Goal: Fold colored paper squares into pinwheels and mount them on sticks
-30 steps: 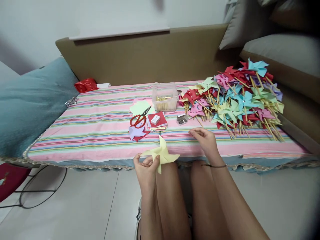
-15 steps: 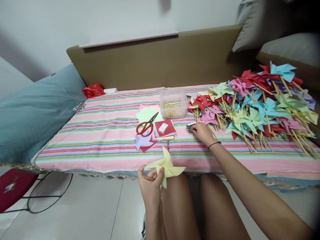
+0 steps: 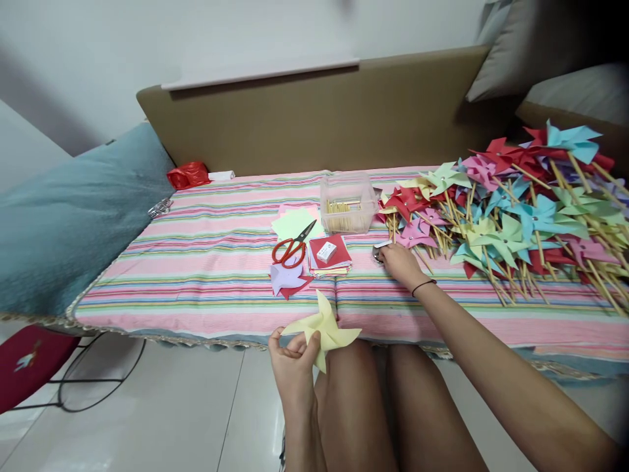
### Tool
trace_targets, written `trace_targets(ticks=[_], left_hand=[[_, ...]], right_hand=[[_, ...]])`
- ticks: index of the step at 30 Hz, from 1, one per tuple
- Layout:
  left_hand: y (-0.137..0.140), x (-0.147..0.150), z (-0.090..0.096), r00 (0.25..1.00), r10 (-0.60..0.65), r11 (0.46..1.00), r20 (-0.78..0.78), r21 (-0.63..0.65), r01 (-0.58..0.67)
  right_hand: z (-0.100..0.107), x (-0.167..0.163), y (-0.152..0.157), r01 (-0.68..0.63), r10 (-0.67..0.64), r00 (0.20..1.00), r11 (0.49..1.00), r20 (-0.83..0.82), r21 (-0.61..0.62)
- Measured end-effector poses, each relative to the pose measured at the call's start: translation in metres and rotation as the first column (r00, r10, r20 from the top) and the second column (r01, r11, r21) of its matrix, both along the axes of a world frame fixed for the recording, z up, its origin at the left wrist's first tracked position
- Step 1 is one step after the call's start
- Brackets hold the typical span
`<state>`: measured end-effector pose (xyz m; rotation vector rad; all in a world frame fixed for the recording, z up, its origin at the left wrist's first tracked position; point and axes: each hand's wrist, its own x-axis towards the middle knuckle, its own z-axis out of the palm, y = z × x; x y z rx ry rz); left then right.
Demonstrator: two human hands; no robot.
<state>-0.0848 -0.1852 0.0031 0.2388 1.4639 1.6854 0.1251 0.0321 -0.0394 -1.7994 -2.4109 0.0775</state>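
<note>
My left hand (image 3: 293, 359) pinches a pale yellow paper pinwheel (image 3: 330, 332) near its centre, above my lap. That pinwheel has no stick on it. My right hand (image 3: 399, 262) reaches out onto the striped cloth, fingers closed at a small shiny, silvery thing with a white edge (image 3: 377, 253); its kind is too small to make out. Left of it, a little white box (image 3: 327, 252) lies on a stack of coloured paper squares (image 3: 343, 246). Red-handled scissors (image 3: 289, 253) rest across pale green paper (image 3: 291, 224) and cut lilac paper (image 3: 285, 276).
A clear plastic box (image 3: 363, 204) with short wooden sticks stands behind the paper stack. Many finished pinwheels on sticks (image 3: 535, 216) are heaped at the right. A red plastic bag (image 3: 188, 176) lies at the back left; a red stool (image 3: 29, 367) stands on the floor.
The view has shifted slightly, moving the scene a little to the right. My right hand stays at the small shiny thing, and my left keeps its pinch on the pinwheel.
</note>
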Motion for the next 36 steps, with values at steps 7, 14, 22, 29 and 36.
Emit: trace_targets(ticks=[7,14,22,29,36], left_hand=[[-0.003,-0.002,0.005,1.000,0.012,1.000,-0.002,0.022,-0.012],[-0.004,0.004,0.010,1.000,-0.020,1.000,0.002,0.016,0.020],[-0.007,0.012,0.019,0.995,-0.103,0.993,-0.005,0.055,0.103],[-0.012,0.027,0.034,0.996,-0.076,0.991,-0.047,0.107,0.080],[-0.021,0.034,0.042,0.977,-0.144,0.975,-0.155,0.147,0.166]], right_hand=[[-0.003,0.016,-0.009,0.024,-0.012,0.981,0.998,-0.192,0.060],[-0.029,0.050,-0.068,0.051,-0.028,0.918,0.998,-0.396,0.046],[-0.037,0.058,-0.096,0.186,-0.140,0.747,0.983,-0.649,0.001],[-0.031,0.042,-0.093,0.230,-0.144,0.572,0.973,-0.808,-0.011],[0.036,0.017,-0.153,0.289,-0.149,0.231,0.954,-0.962,-0.079]])
